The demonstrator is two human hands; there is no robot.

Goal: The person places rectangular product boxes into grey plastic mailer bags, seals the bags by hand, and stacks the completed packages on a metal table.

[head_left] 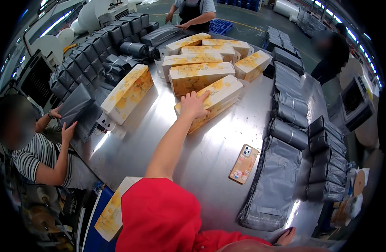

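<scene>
My left hand rests on the top of a long white package with a yellow floral print, its fingers spread and the thumb apart. Behind that package stand several matching floral packages, grouped closely on the metal table. My right hand lies at the table's near right edge, partly hidden, its visible fingers stretched out with nothing seen in them. Nearest to it is a flat stack of grey plastic bags. A phone in a patterned tan case lies left of that stack.
Another floral package stands on the left of the metal table; one more lies at lower left. Folded grey bundles line the left side, others the right. A co-worker at left holds a grey bag; another works at the far end.
</scene>
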